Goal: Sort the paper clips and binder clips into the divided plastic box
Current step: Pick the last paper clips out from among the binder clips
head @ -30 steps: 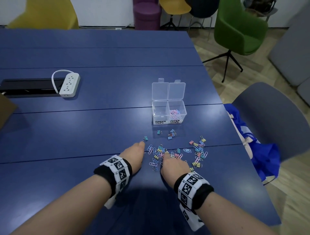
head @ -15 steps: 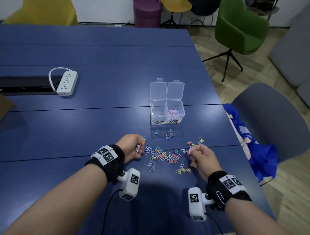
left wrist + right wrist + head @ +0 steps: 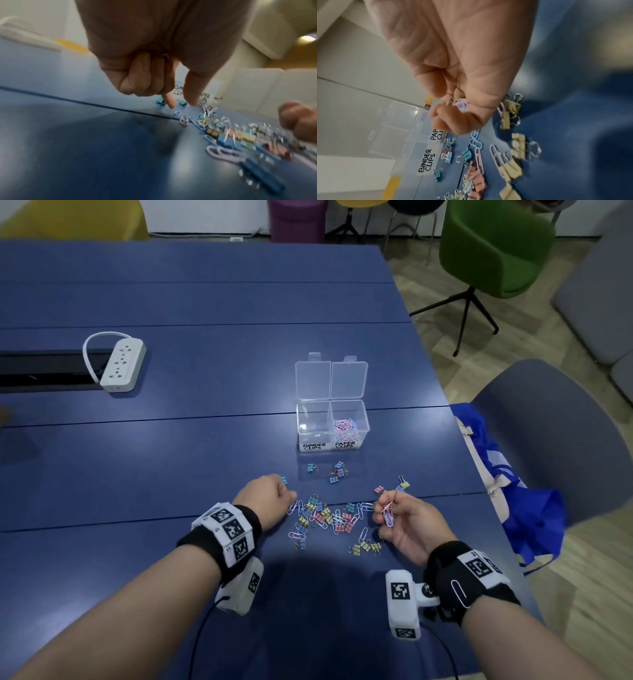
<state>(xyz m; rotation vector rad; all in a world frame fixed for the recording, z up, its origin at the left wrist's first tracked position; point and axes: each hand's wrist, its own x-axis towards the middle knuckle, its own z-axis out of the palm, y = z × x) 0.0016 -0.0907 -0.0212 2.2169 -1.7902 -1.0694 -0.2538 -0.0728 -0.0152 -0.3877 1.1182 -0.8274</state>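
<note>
Left hand dropped to the clip pile; right hand lifts paper clips.

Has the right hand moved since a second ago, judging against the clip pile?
Yes. The right hand has left the middle of the clip pile for its right edge, turned palm up, pinching paper clips.

Clear divided box open, paper clips in right compartment; mixed pastel clips scattered just before it
</note>
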